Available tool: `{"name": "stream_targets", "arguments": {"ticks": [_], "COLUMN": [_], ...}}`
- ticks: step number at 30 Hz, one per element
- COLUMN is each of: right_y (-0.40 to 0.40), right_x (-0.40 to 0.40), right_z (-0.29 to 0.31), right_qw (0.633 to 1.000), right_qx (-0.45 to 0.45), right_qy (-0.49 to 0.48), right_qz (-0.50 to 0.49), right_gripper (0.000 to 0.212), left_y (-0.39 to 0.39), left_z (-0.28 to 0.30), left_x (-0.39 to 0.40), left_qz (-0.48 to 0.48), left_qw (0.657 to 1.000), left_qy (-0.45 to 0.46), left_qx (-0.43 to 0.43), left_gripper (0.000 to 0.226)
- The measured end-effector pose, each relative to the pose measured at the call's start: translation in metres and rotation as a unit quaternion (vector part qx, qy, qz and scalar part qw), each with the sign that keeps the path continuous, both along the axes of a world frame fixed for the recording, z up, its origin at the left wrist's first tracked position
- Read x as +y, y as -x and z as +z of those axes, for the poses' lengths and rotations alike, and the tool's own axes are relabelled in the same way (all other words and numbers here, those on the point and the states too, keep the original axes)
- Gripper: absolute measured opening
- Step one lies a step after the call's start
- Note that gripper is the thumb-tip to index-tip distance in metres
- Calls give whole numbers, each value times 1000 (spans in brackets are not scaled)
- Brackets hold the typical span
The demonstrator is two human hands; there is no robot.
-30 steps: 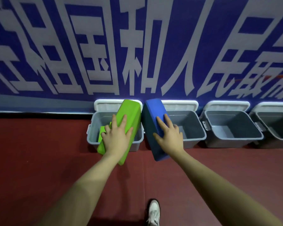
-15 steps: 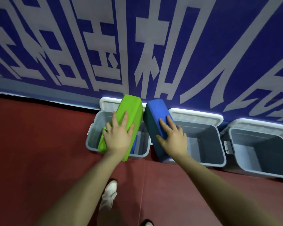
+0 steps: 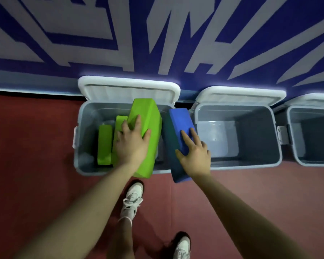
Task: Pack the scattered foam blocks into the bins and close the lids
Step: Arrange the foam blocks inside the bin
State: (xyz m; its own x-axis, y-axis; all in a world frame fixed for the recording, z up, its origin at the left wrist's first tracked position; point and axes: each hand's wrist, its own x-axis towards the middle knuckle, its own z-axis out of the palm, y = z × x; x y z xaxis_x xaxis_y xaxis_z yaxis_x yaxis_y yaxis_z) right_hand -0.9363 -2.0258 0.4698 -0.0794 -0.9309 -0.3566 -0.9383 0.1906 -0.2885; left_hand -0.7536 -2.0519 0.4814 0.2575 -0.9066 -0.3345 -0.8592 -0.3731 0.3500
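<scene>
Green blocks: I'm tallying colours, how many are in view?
3. One in the left hand, block over the left bin; two standing inside it. More may be hidden beneath.

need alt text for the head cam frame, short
Seen from above, a person's left hand holds a green foam block over the leftmost grey bin, which already has two green blocks inside, while the right hand holds a blue foam block beside it. Two more open bins stand to the right on red floor, lids raised against a blue-and-white wall.
</scene>
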Motion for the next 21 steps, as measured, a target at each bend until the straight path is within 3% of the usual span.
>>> {"name": "stream_targets", "arguments": {"ticks": [8,13,16,21], "right_y": [-36,-37,-28,-13], "right_x": [-38,-46,-43,-27], "right_z": [-141,-187,-186,-152], "right_qw": [995,990,988,988], "right_qx": [-33,-111,-105,-107], "right_qy": [-35,-55,-95,-65], "right_qz": [-86,-72,-59,-90], "right_gripper": [68,65,62,55], "left_y": [-5,-9,-14,-3], "left_z": [-141,-192,-193,-156], "left_x": [-35,-45,-47,-41], "left_qz": [25,-47,-133,-224], "left_qw": [999,989,980,971], "left_qy": [-46,-115,-146,-82], "left_qx": [-4,77,34,14], "left_gripper": [63,65,63,55]}}
